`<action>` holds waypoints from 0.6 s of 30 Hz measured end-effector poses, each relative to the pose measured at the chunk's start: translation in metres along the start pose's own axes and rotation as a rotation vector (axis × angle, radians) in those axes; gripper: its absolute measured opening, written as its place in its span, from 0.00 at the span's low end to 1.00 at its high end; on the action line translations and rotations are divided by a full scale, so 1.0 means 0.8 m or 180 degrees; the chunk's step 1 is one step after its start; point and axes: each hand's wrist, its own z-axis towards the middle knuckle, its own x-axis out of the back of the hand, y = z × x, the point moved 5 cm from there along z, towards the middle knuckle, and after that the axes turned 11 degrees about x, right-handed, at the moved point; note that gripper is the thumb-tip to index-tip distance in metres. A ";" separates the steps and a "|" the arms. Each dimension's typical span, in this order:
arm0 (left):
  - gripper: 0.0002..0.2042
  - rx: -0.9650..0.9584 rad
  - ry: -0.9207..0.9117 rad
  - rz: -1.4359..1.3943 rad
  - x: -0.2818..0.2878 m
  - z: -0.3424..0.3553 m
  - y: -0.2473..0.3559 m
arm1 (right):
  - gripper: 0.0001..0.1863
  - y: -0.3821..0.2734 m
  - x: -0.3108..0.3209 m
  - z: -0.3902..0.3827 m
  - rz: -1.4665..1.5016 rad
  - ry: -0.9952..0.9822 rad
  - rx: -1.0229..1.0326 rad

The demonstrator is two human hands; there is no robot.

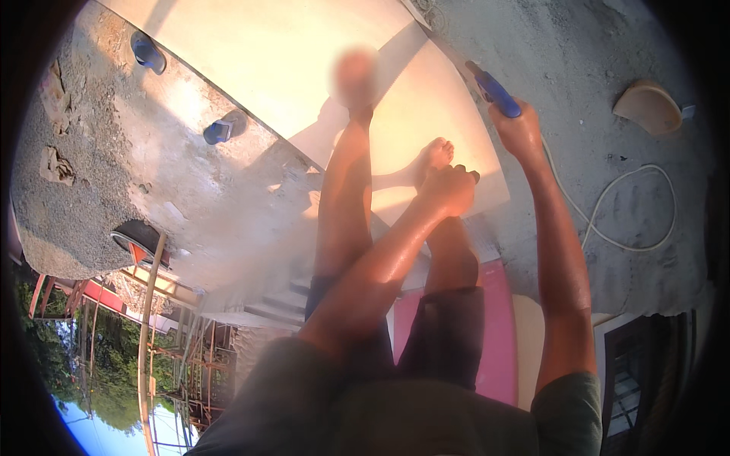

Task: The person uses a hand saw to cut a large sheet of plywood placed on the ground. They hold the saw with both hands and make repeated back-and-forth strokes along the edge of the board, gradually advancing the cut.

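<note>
My right hand (518,129) is raised at the upper right, its fingers wrapped round a blue tool (498,94) with a narrow dark tip; its exact kind does not show. Over my lower leg, near the bare right foot (439,150), my left hand (449,190) is closed in a fist. Small dark bits show beside its knuckles, but what it holds is hidden. Both bare legs reach forward over a large pale board (456,114), crossed by shadows. The left foot is a blurred patch.
A white cable (646,247) loops on the grey ground at right, passing behind my right wrist. Beyond it lies a curved tan piece (648,108). Blue sandals (222,129), a black basin (138,242) and a gravel heap (68,220) are at left. A pink panel (498,334) lies nearer me.
</note>
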 end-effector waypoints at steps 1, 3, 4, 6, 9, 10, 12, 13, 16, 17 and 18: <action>0.16 -0.0078 0.0122 -0.0016 -0.007 -0.001 -0.001 | 0.19 -0.002 0.007 -0.014 -0.0005 -0.0027 0.0006; 0.15 -0.0251 0.0383 -0.0008 -0.008 0.002 0.004 | 0.18 -0.004 0.015 -0.020 0.0000 -0.0035 0.0024; 0.15 -0.0196 0.0344 -0.0104 -0.009 0.005 0.000 | 0.19 -0.011 0.008 -0.001 -0.0112 -0.0019 0.0020; 0.15 -0.0418 0.0519 0.0113 -0.017 -0.004 0.018 | 0.18 0.009 -0.020 0.045 -0.0150 0.0116 -0.0132; 0.17 -0.0445 0.0794 0.0315 -0.011 0.016 0.019 | 0.19 0.014 -0.042 0.096 -0.0149 0.0299 -0.0151; 0.17 -0.0411 0.0684 0.0303 -0.022 0.017 0.014 | 0.19 0.011 -0.042 0.099 -0.0129 0.0154 -0.0173; 0.18 -0.0253 0.0441 0.0255 -0.021 0.016 0.000 | 0.19 0.007 -0.038 0.080 -0.0027 0.0094 -0.0084; 0.18 -0.0195 0.0281 0.0219 -0.016 0.015 -0.001 | 0.19 0.015 -0.032 0.048 -0.0045 0.0089 -0.0045; 0.17 -0.0159 0.0408 0.0032 -0.020 0.013 -0.022 | 0.17 -0.007 -0.007 -0.010 0.0056 -0.0125 -0.0175; 0.16 -0.0210 0.0503 -0.0196 -0.010 0.011 -0.016 | 0.16 0.001 -0.012 -0.010 0.0016 -0.0030 -0.0097; 0.16 -0.0194 0.0699 -0.0107 0.001 -0.001 0.001 | 0.16 0.015 -0.018 -0.003 -0.0035 0.0112 -0.0008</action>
